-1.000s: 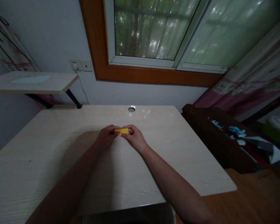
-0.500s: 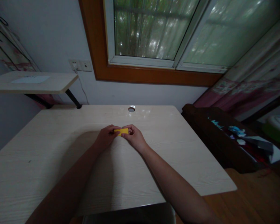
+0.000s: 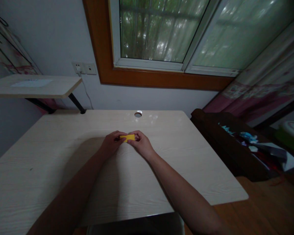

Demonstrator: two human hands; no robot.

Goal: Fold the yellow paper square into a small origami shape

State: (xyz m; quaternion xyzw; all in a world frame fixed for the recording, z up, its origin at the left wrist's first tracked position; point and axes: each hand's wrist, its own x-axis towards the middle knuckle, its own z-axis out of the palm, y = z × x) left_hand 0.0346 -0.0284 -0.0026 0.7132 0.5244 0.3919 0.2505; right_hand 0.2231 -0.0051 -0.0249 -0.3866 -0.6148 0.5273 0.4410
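A small yellow rectangular piece (image 3: 130, 137), flat-faced and perhaps folded paper, sits between my two hands over the middle of the desk. My left hand (image 3: 112, 141) pinches its left end, thumb on the near face and fingers behind. At the other end, my right hand (image 3: 140, 142) closes on it the same way, its thumb along the lower edge. The fingertips behind the piece are mostly hidden. Both hands are at or just above the pale wood-grain desk (image 3: 186, 163); I cannot tell whether the piece touches it.
A raised shelf (image 3: 63, 91) on black legs stands at the back left with a white sheet (image 3: 31, 83) on it. Near the back edge is a round cable hole (image 3: 138, 115). Right of the desk, a dark brown piece of furniture (image 3: 210, 140) carries assorted items.
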